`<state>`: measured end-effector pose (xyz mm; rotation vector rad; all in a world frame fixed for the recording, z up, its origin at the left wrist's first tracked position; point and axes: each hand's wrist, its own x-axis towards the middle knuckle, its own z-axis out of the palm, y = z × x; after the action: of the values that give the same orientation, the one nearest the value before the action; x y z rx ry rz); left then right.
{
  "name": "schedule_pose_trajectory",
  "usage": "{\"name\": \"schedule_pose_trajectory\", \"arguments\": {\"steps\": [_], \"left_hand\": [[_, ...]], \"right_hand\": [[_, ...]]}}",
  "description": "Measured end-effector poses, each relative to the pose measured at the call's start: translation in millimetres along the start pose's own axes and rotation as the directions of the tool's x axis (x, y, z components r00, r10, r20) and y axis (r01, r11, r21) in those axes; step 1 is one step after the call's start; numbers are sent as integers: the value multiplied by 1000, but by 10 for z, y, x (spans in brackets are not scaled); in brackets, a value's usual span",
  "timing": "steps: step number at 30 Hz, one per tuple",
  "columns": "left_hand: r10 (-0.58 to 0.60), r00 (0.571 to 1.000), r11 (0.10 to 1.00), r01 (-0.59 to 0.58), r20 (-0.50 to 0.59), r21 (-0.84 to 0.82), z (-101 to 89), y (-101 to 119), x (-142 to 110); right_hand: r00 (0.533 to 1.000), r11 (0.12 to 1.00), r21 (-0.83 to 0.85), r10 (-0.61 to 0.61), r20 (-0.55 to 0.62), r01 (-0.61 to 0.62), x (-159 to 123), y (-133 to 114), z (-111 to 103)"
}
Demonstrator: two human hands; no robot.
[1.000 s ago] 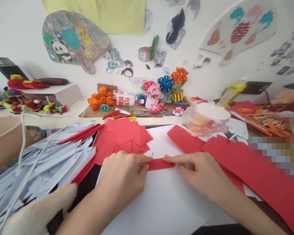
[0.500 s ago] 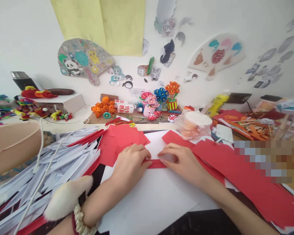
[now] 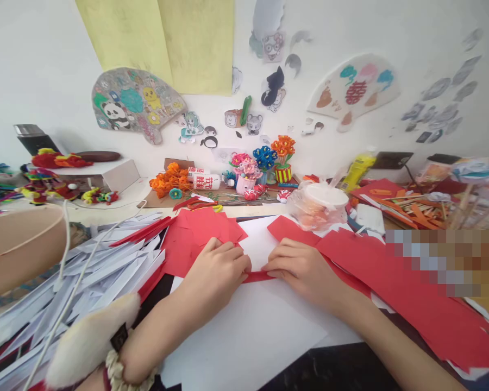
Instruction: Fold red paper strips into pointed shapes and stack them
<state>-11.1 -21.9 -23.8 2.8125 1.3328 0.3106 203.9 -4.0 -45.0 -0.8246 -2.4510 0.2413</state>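
Note:
Both hands work on a narrow folded strip of red paper (image 3: 258, 277) lying on a large white sheet (image 3: 244, 331). My left hand (image 3: 220, 266) is closed on the strip's left end, its fingertips pressed down there. At the right end, my right hand (image 3: 299, 269) pinches the same strip with thumb and fingers together. Only the middle of the strip shows between the hands. Just beyond my left hand lies a pile of red paper squares (image 3: 204, 228). Long red sheets (image 3: 395, 277) spread out to the right of my right hand.
A heap of folded white paper strips (image 3: 101, 277) covers the left side, crossed by a white cable (image 3: 85, 266). At the far left stands a beige basin (image 3: 20, 244). Behind the sheet are a lidded tub in plastic (image 3: 326, 196), craft flowers (image 3: 264, 157) and scissors (image 3: 204, 205).
My hands have rolled forward over the strip, and less of its width shows between them. The view has shifted slightly.

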Motion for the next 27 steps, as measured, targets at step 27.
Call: {"name": "schedule_pose_trajectory", "arguments": {"steps": [27], "left_hand": [[161,968,967,-115,-194,228,30,19,-54]], "right_hand": [[992,983,-183,-24,-121,2,-72,-25,28]]}}
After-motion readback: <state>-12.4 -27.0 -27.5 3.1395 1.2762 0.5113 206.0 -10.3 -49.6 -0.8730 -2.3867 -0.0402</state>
